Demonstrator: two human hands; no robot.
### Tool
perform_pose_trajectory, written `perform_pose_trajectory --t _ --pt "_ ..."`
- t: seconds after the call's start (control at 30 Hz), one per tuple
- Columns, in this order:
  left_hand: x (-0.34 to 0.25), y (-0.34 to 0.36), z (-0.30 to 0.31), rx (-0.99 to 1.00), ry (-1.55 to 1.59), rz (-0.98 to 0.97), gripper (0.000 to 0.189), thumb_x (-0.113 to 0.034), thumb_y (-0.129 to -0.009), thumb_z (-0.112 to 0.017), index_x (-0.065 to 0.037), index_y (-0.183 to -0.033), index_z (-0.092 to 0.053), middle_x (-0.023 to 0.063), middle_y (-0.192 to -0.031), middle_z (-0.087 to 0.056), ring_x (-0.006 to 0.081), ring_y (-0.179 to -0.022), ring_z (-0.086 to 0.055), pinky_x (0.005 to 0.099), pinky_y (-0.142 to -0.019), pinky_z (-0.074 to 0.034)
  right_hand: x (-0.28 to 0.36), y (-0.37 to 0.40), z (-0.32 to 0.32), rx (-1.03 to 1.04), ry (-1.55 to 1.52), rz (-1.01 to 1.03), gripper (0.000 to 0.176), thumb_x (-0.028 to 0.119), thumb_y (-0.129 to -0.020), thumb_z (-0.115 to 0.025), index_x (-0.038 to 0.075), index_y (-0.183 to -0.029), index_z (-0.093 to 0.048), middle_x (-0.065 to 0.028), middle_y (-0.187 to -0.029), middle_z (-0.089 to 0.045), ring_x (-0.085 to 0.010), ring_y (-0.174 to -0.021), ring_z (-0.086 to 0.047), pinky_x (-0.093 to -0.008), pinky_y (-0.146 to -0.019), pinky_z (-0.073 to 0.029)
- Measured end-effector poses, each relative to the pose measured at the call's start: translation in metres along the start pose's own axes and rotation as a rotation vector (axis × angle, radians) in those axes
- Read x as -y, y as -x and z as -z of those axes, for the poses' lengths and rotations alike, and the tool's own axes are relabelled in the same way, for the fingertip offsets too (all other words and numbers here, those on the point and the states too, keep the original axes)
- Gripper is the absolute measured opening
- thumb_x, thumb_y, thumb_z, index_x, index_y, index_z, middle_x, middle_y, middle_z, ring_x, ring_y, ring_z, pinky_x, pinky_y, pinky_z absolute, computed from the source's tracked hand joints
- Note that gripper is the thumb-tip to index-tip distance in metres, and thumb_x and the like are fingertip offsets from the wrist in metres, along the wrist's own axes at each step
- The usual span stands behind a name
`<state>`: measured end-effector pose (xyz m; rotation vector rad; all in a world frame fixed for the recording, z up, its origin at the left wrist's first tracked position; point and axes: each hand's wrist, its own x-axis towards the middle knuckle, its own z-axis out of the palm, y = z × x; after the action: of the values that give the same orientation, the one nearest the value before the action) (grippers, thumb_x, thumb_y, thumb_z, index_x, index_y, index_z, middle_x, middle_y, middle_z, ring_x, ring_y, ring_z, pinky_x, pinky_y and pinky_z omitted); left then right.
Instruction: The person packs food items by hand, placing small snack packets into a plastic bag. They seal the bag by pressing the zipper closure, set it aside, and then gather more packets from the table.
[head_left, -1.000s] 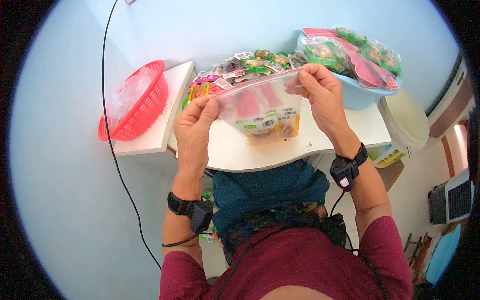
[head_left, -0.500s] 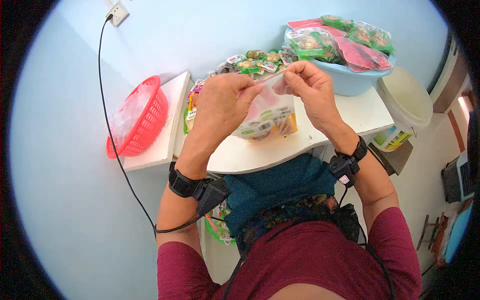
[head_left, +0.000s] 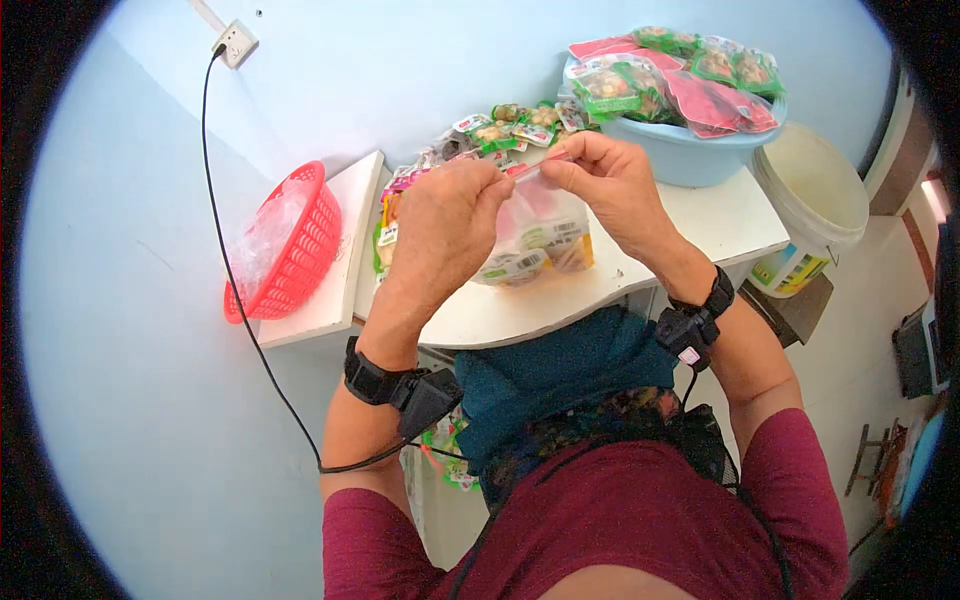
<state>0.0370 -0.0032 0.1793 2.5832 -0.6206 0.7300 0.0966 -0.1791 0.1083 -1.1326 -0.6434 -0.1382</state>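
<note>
A clear zip bag (head_left: 540, 225) with small printed packets in its bottom hangs upright over the white table. My left hand (head_left: 455, 215) is closed on the left part of its top edge, thumb and forefinger pinched together. At the right part of the same edge, my right hand (head_left: 610, 185) pinches the red-lined seal between thumb and fingers. Small snack packets (head_left: 530, 125) lie in a heap on the table behind the bag, and more colourful packets (head_left: 388, 235) show beside my left wrist.
A blue basin (head_left: 690, 155) heaped with filled pink-and-green bags (head_left: 720, 100) stands at the back right. On the left is a red basket (head_left: 305, 240) holding clear bags. A white bucket (head_left: 815, 195) stands off the table's right end. A black cable (head_left: 225, 240) runs down to my left arm.
My right hand has slid leftward along the bag's top edge, closer to my left hand. My left hand keeps its pinch. The camera view has shifted slightly.
</note>
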Motion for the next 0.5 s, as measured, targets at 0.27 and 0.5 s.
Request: perform_pose_trajectory --t 0.27,0.5 --pt "-0.0008 -0.0011 0.0021 -0.004 0.028 0.013 0.014 -0.012 -0.083 -0.067 0.002 -0.087 -0.068 0.0148 -0.077 -0.068 0.0216 -0.071 -0.065 0.0328 -0.067 -0.049 -0.0011 -0.0011 -0.0002 -0.014 -0.006 -0.013 0.006 0.006 -0.087 -0.066 0.001 -0.091 -0.066 -0.0008 -0.081 -0.065 -0.0049 -0.073 -0.057 -0.0192 -0.065 -0.046" --pt "-0.0007 -0.0003 0.0007 -0.047 0.036 0.000 0.013 -0.011 -0.080 -0.069 0.001 -0.085 -0.069 0.0143 -0.079 -0.069 0.0222 -0.073 -0.066 0.0325 -0.068 -0.050 -0.0025 -0.0014 -0.0025 -0.050 -0.023 0.001 0.005 0.006 -0.087 -0.066 0.001 -0.088 -0.065 -0.0009 -0.081 -0.065 -0.0039 -0.072 -0.057 -0.0182 -0.062 -0.046"
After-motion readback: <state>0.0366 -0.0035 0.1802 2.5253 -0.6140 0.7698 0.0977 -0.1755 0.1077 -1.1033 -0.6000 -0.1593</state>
